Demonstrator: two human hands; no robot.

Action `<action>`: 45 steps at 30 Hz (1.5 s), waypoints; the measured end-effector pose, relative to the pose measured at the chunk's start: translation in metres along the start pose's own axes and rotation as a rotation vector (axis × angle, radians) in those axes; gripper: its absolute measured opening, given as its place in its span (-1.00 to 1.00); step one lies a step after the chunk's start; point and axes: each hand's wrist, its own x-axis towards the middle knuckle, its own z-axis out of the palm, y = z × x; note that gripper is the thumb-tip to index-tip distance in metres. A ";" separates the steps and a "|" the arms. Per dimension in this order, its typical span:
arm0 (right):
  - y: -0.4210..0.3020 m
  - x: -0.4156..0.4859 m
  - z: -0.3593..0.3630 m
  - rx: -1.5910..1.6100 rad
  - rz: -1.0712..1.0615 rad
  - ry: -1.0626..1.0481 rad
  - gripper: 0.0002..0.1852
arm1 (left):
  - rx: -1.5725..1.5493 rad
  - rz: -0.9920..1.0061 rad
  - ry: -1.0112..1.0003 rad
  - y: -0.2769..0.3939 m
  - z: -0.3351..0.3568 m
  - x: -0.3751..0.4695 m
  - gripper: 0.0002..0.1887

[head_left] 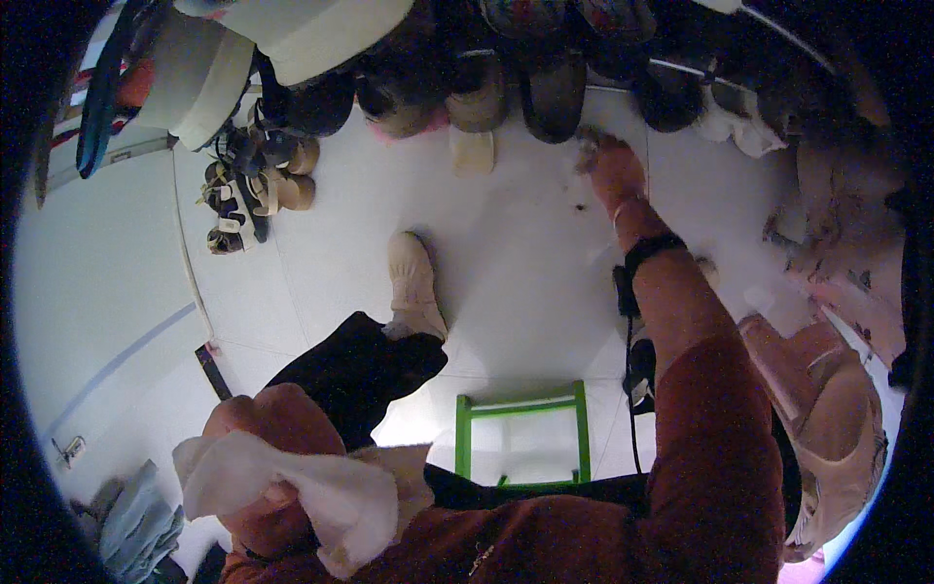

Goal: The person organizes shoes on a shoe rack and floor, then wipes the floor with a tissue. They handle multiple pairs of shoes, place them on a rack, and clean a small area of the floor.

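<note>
My right hand (619,169) reaches down to the pale tiled floor, just below the dark shoes at the top. Something greyish and crumpled, too blurred to name, is at its fingertips. A small dark speck (580,207) lies on the floor to the left of this hand. At the lower left my left hand (273,467) is closed on a crumpled white cloth or tissue (350,504), and a tan piece of material (408,467) shows beside it. One beige shoe (412,277) is on my foot.
Dark shoes (554,102) line a rack along the top. Sandals (241,204) are piled at the left. A green frame (582,431) stands near my body. A black cable (632,394) hangs beside my right arm. Bags (832,394) and fabric crowd the right side.
</note>
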 end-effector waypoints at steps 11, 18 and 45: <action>0.013 0.001 0.016 -0.032 -0.109 -0.145 -0.64 | 0.034 -0.024 0.025 -0.017 -0.037 -0.001 -0.77; 0.017 0.010 0.035 0.061 -0.002 -0.263 -0.75 | 0.024 0.104 -0.027 -0.006 -0.012 0.006 -0.87; -0.013 0.008 -0.010 0.070 -0.045 -0.254 -0.56 | -0.098 0.070 0.546 -0.012 -0.006 -0.004 -0.59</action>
